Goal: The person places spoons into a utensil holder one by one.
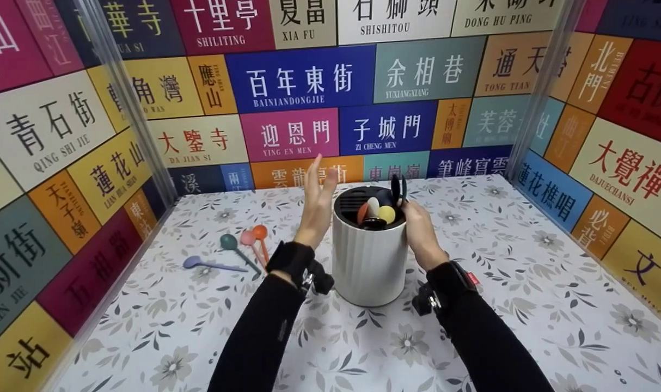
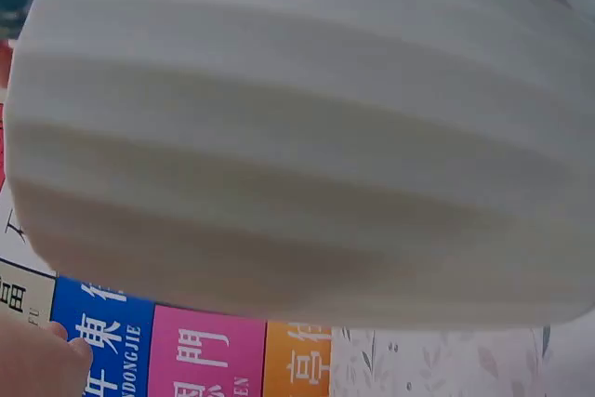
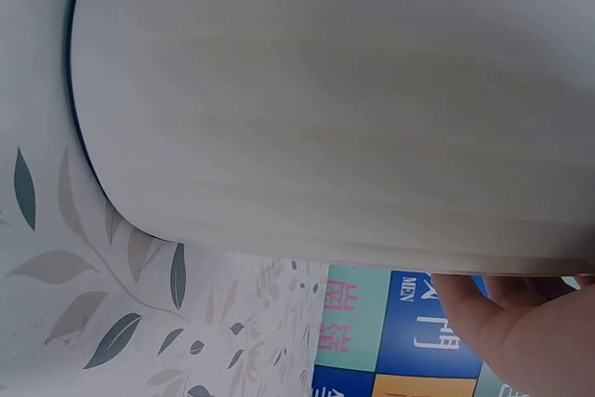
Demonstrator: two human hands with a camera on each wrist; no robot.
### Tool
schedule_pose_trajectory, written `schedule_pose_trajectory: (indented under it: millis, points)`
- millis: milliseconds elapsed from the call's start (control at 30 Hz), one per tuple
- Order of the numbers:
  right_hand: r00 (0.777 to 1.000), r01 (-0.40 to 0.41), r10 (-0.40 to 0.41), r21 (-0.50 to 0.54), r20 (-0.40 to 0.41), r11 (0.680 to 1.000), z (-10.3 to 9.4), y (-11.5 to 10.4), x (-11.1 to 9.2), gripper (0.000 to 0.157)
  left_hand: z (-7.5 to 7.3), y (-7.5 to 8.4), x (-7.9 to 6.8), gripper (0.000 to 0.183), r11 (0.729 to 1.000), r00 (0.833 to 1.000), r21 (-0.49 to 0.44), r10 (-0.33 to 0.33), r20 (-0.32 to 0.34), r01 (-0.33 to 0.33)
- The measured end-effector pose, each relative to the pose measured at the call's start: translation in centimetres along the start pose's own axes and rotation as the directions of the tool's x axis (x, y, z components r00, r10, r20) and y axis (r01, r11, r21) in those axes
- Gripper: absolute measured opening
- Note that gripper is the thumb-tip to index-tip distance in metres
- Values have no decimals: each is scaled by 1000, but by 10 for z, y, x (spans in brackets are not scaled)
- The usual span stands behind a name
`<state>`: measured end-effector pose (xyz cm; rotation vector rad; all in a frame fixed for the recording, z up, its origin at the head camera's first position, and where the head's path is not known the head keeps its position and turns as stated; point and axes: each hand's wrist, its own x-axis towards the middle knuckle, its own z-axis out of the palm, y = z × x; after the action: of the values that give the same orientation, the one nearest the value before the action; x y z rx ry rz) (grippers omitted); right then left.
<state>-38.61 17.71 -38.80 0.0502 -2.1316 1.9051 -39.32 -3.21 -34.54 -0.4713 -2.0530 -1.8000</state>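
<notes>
A white ribbed utensil holder with a black slotted top stands upright on the table. Orange-red, white and yellow rounded heads show in its opening, and thin black upright pieces rise at its right rim. My left hand, fingers raised and straight, is beside the holder's left side; a gap shows between them. My right hand rests against the upper right side, with its fingertips partly hidden behind it. The holder's wall fills most of both wrist views.
On the table's left lie a purple spoon, a teal spoon, a pink spoon and an orange spoon. The flower-patterned tabletop is bounded by coloured sign-covered walls at the back and both sides.
</notes>
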Motion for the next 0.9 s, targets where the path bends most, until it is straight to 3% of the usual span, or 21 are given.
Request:
schedule_pose_trajectory:
  millis: [200, 267, 333, 467, 567, 700, 900]
  points:
    - [1000, 2, -2, 3, -1, 1000, -2, 1, 1, 35, -29, -28, -6, 76, 993, 998, 98, -57, -29, 59]
    - [1000, -3, 3, 5, -4, 1000, -2, 2, 1, 36, -39, -41, -10, 77, 981, 996, 173, -81, -40, 87]
    - [1000, -2, 2, 3, -5, 1000, -1, 2, 1, 34, -49, -54, -14, 79, 952, 992, 278, -114, -54, 125]
    - [1000, 2, -2, -6, -4, 1000, 0, 3, 1, 30, -69, -74, -25, 85, 846, 973, 482, -213, -84, 227]
    - [1000, 8, -8, -9, -9, 1000, 0, 2, 1, 30, -80, -85, -29, 89, 770, 959, 580, -270, -83, 267]
    - [1000, 17, -17, 1, -14, 1000, 0, 1, 2, 31, -92, -93, -33, 94, 666, 942, 691, -330, -63, 280]
    - [1000, 12, -12, 8, -4, 1000, 1, 1, 1, 34, -111, -105, -40, 98, 525, 899, 794, -433, -61, 307]
